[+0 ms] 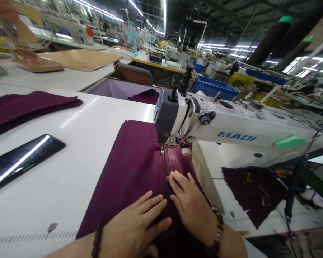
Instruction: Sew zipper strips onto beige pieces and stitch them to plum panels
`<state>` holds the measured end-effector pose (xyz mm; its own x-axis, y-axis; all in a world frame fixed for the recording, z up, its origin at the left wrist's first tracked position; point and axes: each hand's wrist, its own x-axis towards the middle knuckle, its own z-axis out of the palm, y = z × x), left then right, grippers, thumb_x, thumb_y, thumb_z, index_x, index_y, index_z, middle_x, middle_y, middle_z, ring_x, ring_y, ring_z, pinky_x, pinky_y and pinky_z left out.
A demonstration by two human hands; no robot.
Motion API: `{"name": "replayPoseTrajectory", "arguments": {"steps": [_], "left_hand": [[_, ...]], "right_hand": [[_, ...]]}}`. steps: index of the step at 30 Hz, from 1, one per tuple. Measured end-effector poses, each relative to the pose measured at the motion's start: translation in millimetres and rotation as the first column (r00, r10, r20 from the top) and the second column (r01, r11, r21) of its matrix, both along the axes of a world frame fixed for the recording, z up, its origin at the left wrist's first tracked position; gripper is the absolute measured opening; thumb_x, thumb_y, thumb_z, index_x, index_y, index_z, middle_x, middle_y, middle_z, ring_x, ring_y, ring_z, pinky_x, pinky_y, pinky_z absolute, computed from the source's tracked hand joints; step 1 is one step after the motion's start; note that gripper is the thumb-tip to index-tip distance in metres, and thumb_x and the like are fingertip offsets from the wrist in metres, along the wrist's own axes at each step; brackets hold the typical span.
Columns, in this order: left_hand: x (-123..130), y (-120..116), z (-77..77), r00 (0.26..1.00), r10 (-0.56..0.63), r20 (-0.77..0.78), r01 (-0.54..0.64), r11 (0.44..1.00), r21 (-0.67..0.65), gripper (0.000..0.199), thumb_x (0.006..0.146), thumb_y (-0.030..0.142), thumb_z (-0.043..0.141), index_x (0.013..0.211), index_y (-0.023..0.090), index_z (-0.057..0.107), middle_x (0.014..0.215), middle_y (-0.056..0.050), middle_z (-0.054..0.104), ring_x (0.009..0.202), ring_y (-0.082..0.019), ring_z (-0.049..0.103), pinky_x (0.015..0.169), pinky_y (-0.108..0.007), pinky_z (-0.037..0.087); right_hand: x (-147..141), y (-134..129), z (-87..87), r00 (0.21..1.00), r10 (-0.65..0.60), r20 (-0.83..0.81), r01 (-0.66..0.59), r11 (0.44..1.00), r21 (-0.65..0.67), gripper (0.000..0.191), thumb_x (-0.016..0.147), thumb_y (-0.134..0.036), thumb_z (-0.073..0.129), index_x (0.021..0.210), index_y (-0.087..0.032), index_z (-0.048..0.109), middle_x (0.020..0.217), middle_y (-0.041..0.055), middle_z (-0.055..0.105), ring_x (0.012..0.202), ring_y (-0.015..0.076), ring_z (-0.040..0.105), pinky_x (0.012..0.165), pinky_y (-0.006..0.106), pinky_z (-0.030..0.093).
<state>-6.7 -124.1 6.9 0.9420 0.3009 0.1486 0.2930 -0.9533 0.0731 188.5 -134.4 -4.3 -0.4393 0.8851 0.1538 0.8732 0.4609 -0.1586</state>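
Note:
A maroon fabric piece (123, 165) lies under the needle area of a white sewing machine (231, 132). Down its middle runs a zipper (166, 163) with a brass-coloured pull. My left hand (134, 225) rests flat on the fabric, left of the zipper line, its fingers apart. On the other side, my right hand (192, 208) lies on the cloth with fingers spread, the fingertips beside the zipper pull. Beige cloth (204, 172) shows along the right edge of the maroon piece. Neither hand grips anything visible.
Stacked maroon fabric (29, 107) and a dark glossy object (24, 157) lie on the left of the white table (78, 132). Right of the machine's needle end are maroon pieces with zippers (254, 193). Behind stand a chair (133, 73) and a blue crate (215, 87).

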Motion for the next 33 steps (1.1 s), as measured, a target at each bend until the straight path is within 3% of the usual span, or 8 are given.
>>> {"name": "replayPoseTrajectory", "arguments": {"steps": [15,23,28,33], "left_hand": [[-6,42,-14.2,0.996,0.036,0.082,-0.028,0.995,-0.091,0.045,0.085,0.042,0.053,0.123,0.019,0.050,0.124,-0.015,0.051,0.117,-0.030,0.045,0.099,-0.048,0.033],[-6,68,-11.8,0.997,0.023,0.080,-0.013,0.993,-0.120,0.041,0.092,0.042,0.036,0.122,0.018,0.050,0.125,-0.015,0.050,0.117,-0.028,0.045,0.100,-0.047,0.032],[-6,81,-10.6,0.997,0.011,0.074,0.000,0.990,-0.141,0.039,0.091,0.039,0.039,0.122,0.018,0.050,0.125,-0.015,0.049,0.117,-0.029,0.044,0.101,-0.048,0.031],[-7,94,-12.0,0.997,-0.004,0.076,0.015,0.990,-0.142,0.038,0.090,0.038,0.044,0.122,0.018,0.050,0.124,-0.015,0.050,0.117,-0.029,0.045,0.100,-0.048,0.031]], "right_hand": [[1,47,0.6,1.000,-0.007,-0.007,0.007,1.000,-0.016,0.040,0.089,-0.017,0.034,0.126,-0.007,0.044,0.130,0.0133,0.044,0.122,0.0226,0.037,0.103,0.051,0.029],[4,73,-0.7,1.000,0.021,-0.020,-0.022,0.999,-0.037,0.041,0.090,-0.019,0.033,0.129,-0.008,0.041,0.131,0.0127,0.044,0.123,0.0219,0.036,0.105,0.049,0.025],[5,85,-2.2,0.999,0.013,-0.043,-0.013,1.000,0.000,0.038,0.090,-0.020,0.035,0.123,-0.010,0.048,0.124,0.0133,0.050,0.114,0.0251,0.044,0.098,0.046,0.035],[6,96,-3.6,0.998,-0.010,-0.070,0.008,1.000,-0.024,0.032,0.091,-0.021,0.034,0.114,-0.012,0.055,0.105,0.0115,0.061,0.096,0.0212,0.056,0.089,0.040,0.042]]}}
